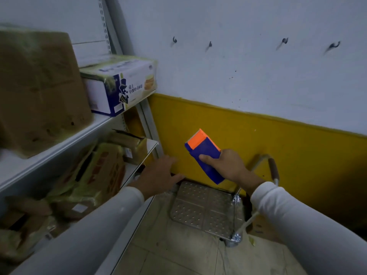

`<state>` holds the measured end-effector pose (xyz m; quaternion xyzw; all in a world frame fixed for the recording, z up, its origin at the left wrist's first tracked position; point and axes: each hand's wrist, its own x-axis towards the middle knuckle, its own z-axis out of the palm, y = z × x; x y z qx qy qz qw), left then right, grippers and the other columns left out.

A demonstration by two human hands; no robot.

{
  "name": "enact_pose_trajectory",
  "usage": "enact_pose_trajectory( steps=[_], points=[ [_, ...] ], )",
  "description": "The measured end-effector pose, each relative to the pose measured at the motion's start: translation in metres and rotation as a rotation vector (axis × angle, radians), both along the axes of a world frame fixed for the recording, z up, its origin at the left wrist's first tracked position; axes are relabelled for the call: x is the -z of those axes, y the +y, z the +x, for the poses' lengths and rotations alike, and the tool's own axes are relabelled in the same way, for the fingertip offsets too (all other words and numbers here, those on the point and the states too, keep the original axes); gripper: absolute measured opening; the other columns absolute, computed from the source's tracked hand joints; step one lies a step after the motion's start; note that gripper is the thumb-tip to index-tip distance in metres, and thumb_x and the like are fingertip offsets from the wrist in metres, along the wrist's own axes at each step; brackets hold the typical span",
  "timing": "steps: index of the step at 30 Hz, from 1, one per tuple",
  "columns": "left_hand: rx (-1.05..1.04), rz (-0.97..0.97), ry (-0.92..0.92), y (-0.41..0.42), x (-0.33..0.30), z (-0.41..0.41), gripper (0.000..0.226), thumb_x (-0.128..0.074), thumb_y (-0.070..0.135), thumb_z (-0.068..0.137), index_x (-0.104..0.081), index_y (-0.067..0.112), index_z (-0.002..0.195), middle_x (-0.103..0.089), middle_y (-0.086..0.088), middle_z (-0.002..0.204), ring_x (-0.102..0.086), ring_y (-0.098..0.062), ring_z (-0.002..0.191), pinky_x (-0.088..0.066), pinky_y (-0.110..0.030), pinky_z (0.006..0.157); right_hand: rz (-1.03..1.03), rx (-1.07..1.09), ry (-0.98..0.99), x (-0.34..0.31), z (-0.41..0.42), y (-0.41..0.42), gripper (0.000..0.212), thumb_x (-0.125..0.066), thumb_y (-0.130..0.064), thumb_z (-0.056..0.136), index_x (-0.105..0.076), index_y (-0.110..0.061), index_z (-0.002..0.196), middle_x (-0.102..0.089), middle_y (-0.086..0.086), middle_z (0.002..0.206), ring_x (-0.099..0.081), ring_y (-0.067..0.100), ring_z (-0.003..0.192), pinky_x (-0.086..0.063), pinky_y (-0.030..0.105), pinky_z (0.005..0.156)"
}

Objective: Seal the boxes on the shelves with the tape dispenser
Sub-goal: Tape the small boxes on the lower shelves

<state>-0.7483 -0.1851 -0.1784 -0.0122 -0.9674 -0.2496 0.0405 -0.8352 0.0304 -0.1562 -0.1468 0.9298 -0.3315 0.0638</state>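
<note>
Head view: my right hand (pixel 228 165) grips the tape dispenser (pixel 204 153); my left hand (pixel 158 173) hovers open beside the lower shelf (pixel 153 144).

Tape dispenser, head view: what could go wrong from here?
1. The right hand holds the tape dispenser by its lower end only, out in the open, clear of the shelves; it could twist in the fingers when first pressed on.
2. The boxes on the lower shelf lie tilted and crumpled, so tape may wrinkle or miss a seam.
3. The metal step stool sits right below the hands, a likely trip point.
</note>
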Motion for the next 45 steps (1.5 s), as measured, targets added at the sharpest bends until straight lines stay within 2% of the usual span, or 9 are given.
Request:
enact_pose_trajectory(
  steps=[9,14,19,24,29,33,37,41,45],
  points=[
    [-0.215,-0.044,-0.060,-0.011,0.021,-0.113,0.053,-0.061,0.045,0.088,-0.052,0.015,0.130,-0.056,-0.006,0.124,-0.053,-0.022,0.112,-0.046,-0.035,0.093,-0.013,-0.168,-0.102,0.038,-0.152,-0.034,0.056,-0.064,-0.060,0.086,-0.046,-0.013,0.061,-0.054,0.005,0.057,-0.051,0.018,0.049,-0.034,0.027,0.049],
    [-0.380,0.040,-0.047,-0.004,0.028,-0.144,0.024,-0.065,0.037,0.086,-0.063,0.019,0.101,-0.062,0.002,0.093,-0.059,-0.012,0.080,-0.037,-0.008,0.057,-0.023,-0.291,-0.172,0.048,-0.220,-0.050,0.057,-0.065,-0.060,0.084,-0.043,-0.013,0.063,-0.053,0.006,0.059,-0.049,0.018,0.052,-0.031,0.026,0.050],
    [-0.542,0.056,-0.106,-0.016,0.050,-0.150,0.046,-0.063,0.044,0.086,-0.057,0.019,0.124,-0.061,-0.001,0.123,-0.057,-0.018,0.108,-0.042,-0.024,0.085,-0.004,-0.375,-0.279,0.077,-0.248,-0.079,0.058,-0.066,-0.059,0.084,-0.045,-0.007,0.072,-0.052,0.016,0.072,-0.047,0.021,0.058,-0.029,0.028,0.052],
    [-0.641,0.089,-0.126,-0.035,0.073,-0.163,0.052,-0.065,0.046,0.085,-0.055,0.022,0.130,-0.058,0.004,0.130,-0.060,-0.015,0.104,-0.038,-0.018,0.082,-0.095,-0.453,-0.449,0.115,-0.260,-0.111,0.047,-0.071,-0.052,0.084,-0.066,-0.005,0.092,-0.069,0.008,0.089,-0.065,0.021,0.081,-0.047,0.030,0.067],
    [-0.701,0.121,-0.216,-0.064,0.103,-0.179,0.058,-0.060,0.049,0.087,-0.050,0.019,0.135,-0.053,0.002,0.136,-0.052,-0.015,0.119,-0.040,-0.026,0.098,-0.071,-0.451,-0.504,0.144,-0.273,-0.145,0.039,-0.072,-0.049,0.084,-0.053,-0.019,0.069,-0.061,-0.004,0.068,-0.058,0.011,0.063,-0.035,0.020,0.053],
    [-0.699,0.206,-0.247,-0.092,0.116,-0.200,0.056,-0.060,0.044,0.089,-0.046,0.020,0.138,-0.050,0.002,0.140,-0.049,-0.015,0.124,-0.038,-0.028,0.101,-0.034,-0.407,-0.527,0.155,-0.291,-0.169,0.055,-0.075,-0.052,0.080,-0.062,0.001,0.081,-0.069,0.018,0.078,-0.064,0.028,0.071,-0.040,0.029,0.060],
    [-0.721,0.205,-0.239,-0.122,0.125,-0.224,0.052,-0.058,0.046,0.090,-0.047,0.023,0.136,-0.053,0.003,0.136,-0.052,-0.017,0.119,-0.035,-0.021,0.088,-0.033,-0.375,-0.523,0.161,-0.315,-0.193,0.066,-0.072,-0.063,0.074,-0.052,0.000,0.079,-0.056,0.037,0.082,-0.056,0.031,0.066,-0.034,0.034,0.062],
    [-0.729,0.208,-0.248,-0.138,0.133,-0.238,0.051,-0.055,0.044,0.093,-0.044,0.023,0.138,-0.050,0.003,0.139,-0.048,-0.017,0.125,-0.032,-0.021,0.091,0.000,-0.371,-0.562,0.173,-0.328,-0.209,0.061,-0.072,-0.057,0.079,-0.053,0.001,0.075,-0.052,0.029,0.072,-0.049,0.023,0.061,-0.031,0.032,0.058],
    [-0.799,0.241,-0.212,-0.154,0.137,-0.263,0.043,-0.054,0.038,0.094,-0.047,0.018,0.132,-0.050,-0.004,0.133,-0.050,-0.025,0.121,-0.044,-0.037,0.099,-0.008,-0.378,-0.558,0.186,-0.345,-0.223,0.051,-0.073,-0.050,0.083,-0.043,-0.018,0.058,-0.050,-0.009,0.039,-0.046,0.001,0.034,-0.029,0.013,0.038]
  ],
)
